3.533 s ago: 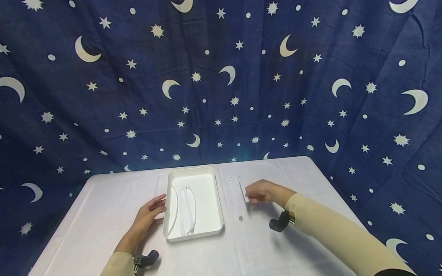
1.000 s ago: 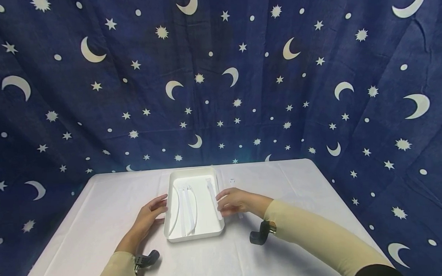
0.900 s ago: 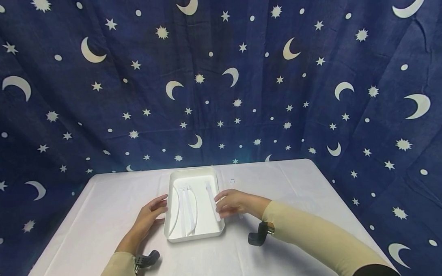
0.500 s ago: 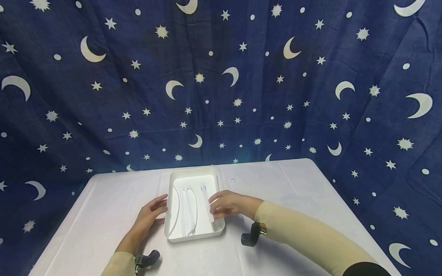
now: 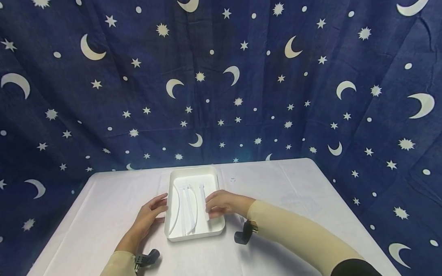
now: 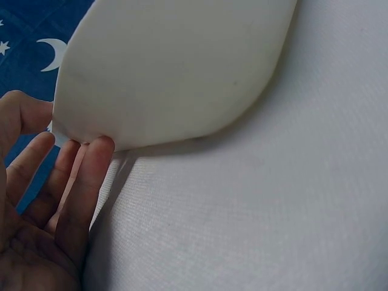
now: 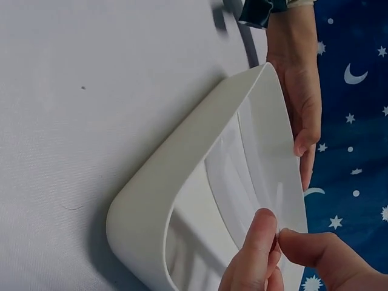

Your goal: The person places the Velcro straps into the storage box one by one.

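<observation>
A white rectangular tray [image 5: 215, 231] stands on the white table, seen from outside in the left wrist view [image 6: 170, 73] and the right wrist view [image 7: 182, 163]. Several white plastic strips [image 5: 186, 208] lie inside it. My right hand [image 5: 219, 203] reaches over the tray's right side and pinches one more white strip [image 5: 202, 197] between thumb and forefinger [image 7: 257, 239], low inside the tray. My left hand [image 5: 150, 213] lies with straight fingers [image 6: 85, 182] against the tray's left wall.
A tiny white piece [image 5: 232, 180] lies on the tablecloth [image 5: 281, 192] right of the tray. A dark blue curtain with moons and stars [image 5: 218, 73] hangs behind the table. A black wrist camera mount [image 5: 242, 236] sits under my right forearm.
My right hand has carried the strip from the table right of the tray leftward into the tray, moving further left in the last second. The left hand has stayed against the tray.
</observation>
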`<state>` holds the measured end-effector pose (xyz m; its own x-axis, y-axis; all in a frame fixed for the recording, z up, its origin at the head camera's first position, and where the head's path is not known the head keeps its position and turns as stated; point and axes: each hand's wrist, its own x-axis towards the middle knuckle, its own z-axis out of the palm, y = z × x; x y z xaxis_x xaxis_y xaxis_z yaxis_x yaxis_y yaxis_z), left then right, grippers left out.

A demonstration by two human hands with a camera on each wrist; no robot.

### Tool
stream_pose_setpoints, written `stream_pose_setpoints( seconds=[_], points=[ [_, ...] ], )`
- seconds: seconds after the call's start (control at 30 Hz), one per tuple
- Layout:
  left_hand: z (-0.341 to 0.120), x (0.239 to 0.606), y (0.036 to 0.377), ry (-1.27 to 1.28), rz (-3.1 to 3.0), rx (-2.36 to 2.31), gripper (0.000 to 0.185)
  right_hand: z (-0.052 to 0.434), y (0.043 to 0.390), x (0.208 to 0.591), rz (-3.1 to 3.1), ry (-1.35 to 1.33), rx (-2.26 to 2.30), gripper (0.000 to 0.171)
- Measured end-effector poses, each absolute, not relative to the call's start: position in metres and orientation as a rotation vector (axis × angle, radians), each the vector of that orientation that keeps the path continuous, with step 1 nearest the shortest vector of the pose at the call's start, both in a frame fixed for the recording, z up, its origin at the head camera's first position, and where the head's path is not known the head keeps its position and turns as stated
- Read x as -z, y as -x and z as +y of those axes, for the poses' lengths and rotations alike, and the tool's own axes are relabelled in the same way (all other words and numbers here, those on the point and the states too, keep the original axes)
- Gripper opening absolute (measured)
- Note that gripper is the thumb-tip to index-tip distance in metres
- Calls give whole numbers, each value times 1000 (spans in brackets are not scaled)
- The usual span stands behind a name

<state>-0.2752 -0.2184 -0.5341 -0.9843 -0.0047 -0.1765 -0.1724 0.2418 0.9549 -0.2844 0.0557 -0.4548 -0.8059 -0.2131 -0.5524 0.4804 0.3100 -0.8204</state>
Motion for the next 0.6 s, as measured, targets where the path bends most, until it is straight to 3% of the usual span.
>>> stream_pose_setpoints(
  seconds=[0.6],
  points=[
    [-219, 534, 276, 160, 2360, -1848, 65, 37, 275, 466, 2176, -133, 1438, 33]
  ],
)
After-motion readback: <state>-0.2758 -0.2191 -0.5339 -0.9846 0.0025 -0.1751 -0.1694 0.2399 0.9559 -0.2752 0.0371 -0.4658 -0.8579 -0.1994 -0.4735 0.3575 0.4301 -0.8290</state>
